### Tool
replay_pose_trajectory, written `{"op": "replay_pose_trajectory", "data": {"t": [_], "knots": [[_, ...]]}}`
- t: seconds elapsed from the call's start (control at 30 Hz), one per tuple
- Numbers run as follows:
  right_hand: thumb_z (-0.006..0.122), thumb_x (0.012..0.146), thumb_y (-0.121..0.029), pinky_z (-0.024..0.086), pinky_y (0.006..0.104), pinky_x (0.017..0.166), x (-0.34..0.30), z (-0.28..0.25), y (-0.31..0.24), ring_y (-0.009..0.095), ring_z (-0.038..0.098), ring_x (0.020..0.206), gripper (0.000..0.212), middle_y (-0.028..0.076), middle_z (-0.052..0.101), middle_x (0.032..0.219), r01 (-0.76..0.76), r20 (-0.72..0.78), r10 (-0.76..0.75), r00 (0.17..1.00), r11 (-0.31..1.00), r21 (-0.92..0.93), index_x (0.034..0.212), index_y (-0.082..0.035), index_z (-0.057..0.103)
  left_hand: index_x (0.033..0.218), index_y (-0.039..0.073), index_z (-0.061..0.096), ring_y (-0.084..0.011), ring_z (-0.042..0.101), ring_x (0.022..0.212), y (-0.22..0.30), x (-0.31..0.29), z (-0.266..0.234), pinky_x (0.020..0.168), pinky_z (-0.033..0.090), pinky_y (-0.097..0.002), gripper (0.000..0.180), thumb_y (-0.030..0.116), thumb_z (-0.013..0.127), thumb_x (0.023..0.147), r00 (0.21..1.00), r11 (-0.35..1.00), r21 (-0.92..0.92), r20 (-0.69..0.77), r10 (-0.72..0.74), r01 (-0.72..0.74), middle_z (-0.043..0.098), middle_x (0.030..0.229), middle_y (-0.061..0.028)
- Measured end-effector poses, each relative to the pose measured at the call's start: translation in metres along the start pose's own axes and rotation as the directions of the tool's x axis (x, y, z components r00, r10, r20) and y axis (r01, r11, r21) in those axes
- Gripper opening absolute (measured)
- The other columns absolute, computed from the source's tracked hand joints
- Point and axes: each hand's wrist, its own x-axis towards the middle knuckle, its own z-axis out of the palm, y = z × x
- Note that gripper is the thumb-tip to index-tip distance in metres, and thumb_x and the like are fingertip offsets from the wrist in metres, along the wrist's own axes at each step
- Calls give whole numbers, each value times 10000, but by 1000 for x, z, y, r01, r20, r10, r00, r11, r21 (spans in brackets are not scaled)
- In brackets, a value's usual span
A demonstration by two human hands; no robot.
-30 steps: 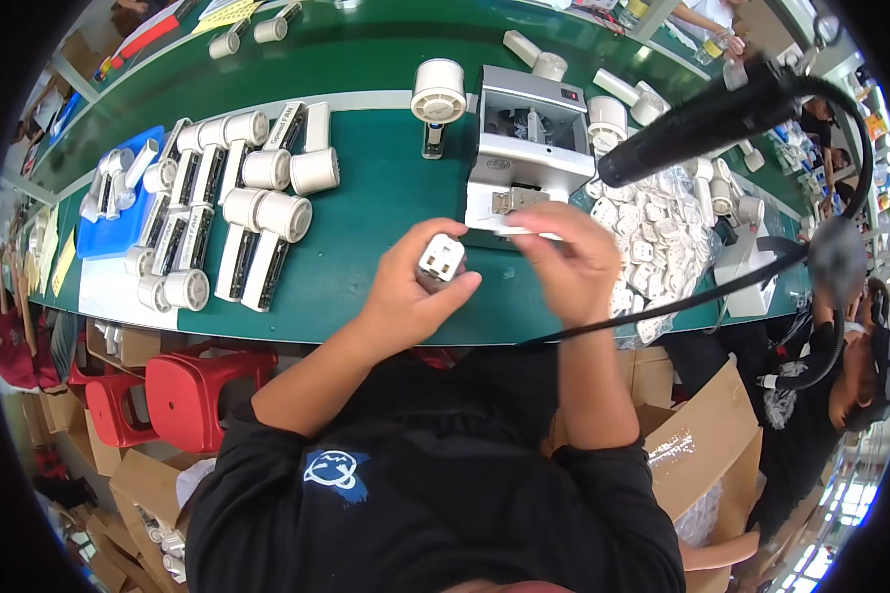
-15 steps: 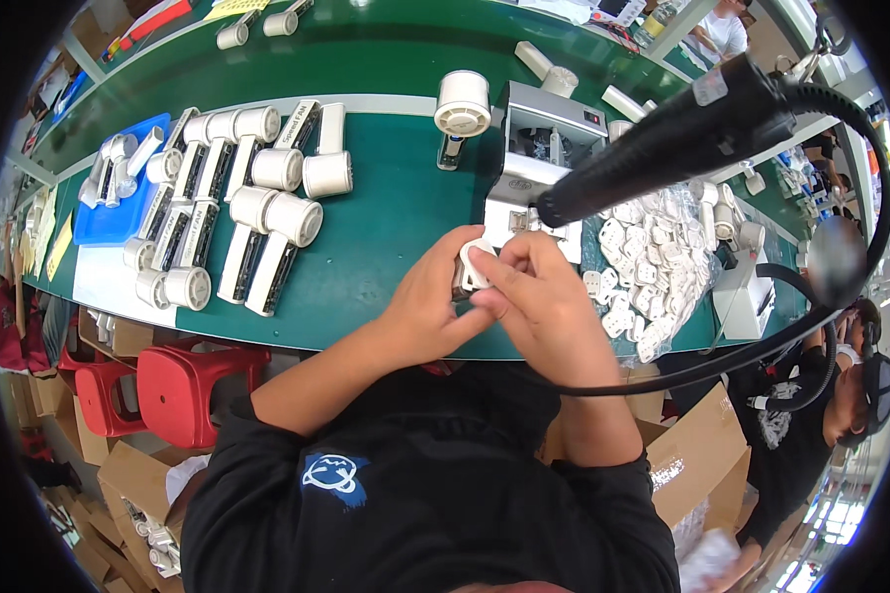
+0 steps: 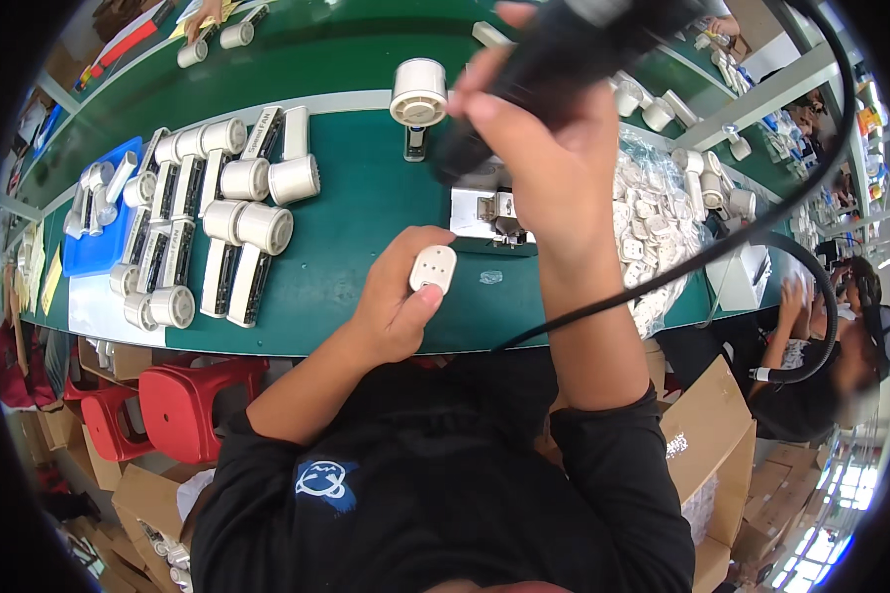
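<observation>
My left hand (image 3: 386, 301) is closed on a white oval plastic cap (image 3: 433, 265) with small holes in its face, the thumb resting on the lower edge. Whether another part sits behind the cap is hidden. Raised to the right, my right hand (image 3: 564, 173) wraps round a black electric screwdriver (image 3: 554, 64), tilted with its lower end toward the left. The screwdriver is close to the camera and blurred. Beneath it stands a small metal screw feeder (image 3: 497, 212), partly covered by my right hand. A white handheld fan (image 3: 418, 94) stands just beyond.
Rows of white handheld fans (image 3: 242, 180) and a blue tray (image 3: 97, 249) occupy the left of the green table. A plastic bag of white caps (image 3: 653, 222) lies right of my right forearm. The screwdriver's black cable (image 3: 702, 259) crosses that forearm. Another person's hand (image 3: 204, 18) touches a far-left fan.
My right hand has left the cap and taken hold of the hanging screwdriver, bringing it leftward. My left hand has moved left and down with the cap, now facing upward. The view has shifted slightly.
</observation>
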Motion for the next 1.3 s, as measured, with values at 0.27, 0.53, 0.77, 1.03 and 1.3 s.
{"op": "replay_pose_trajectory", "data": {"t": [0.27, 0.53, 0.77, 1.03, 1.3], "knots": [[555, 745, 66, 461, 297, 530, -35, -53, 36, 189, 539, 543, 323, 103, 533, 662, 87, -215, -112, 970, 989, -122, 1045, 27, 441, 1169, 1, 383, -193, 495, 732, -6, 7, -2, 652, 408, -298, 538, 396, 550, 843, 987, 986, 29, 19, 162, -163, 506, 864, -90], [590, 726, 25, 452, 306, 552, -53, -48, 27, 190, 531, 564, 363, 98, 519, 667, 26, -160, -38, 986, 997, -75, 1052, -2, 432, 1150, 2, 408, -203, 512, 724, -9, 3, 1, 639, 419, -296, 560, 427, 573, 826, 997, 992, 98, 10, 81, -81, 518, 847, -87], [501, 851, -161, 451, 341, 581, -37, -23, -29, 183, 473, 635, 429, 78, 456, 773, 280, 160, -329, 931, 922, 267, 1244, -70, 351, 1137, 14, 412, -309, 514, 777, -1, 9, 4, 682, 429, -356, 541, 409, 583, 809, 990, 949, 287, 85, 112, -132, 507, 924, -147], [601, 800, -118, 457, 318, 566, -36, -9, -20, 179, 473, 611, 410, 70, 457, 737, 168, 190, -201, 961, 969, 180, 1143, -89, 378, 1149, 22, 401, -333, 517, 797, -6, 9, 5, 698, 428, -372, 550, 428, 564, 815, 986, 965, 220, 118, 117, -141, 509, 929, -155], [610, 773, -76, 458, 319, 540, -33, -16, -12, 174, 471, 584, 443, 64, 456, 723, 190, 224, -233, 946, 962, 198, 1156, -79, 387, 1157, 11, 404, -331, 527, 804, -10, 13, 6, 700, 435, -369, 625, 513, 535, 808, 982, 948, 273, 136, 130, -163, 515, 948, -161]]}}
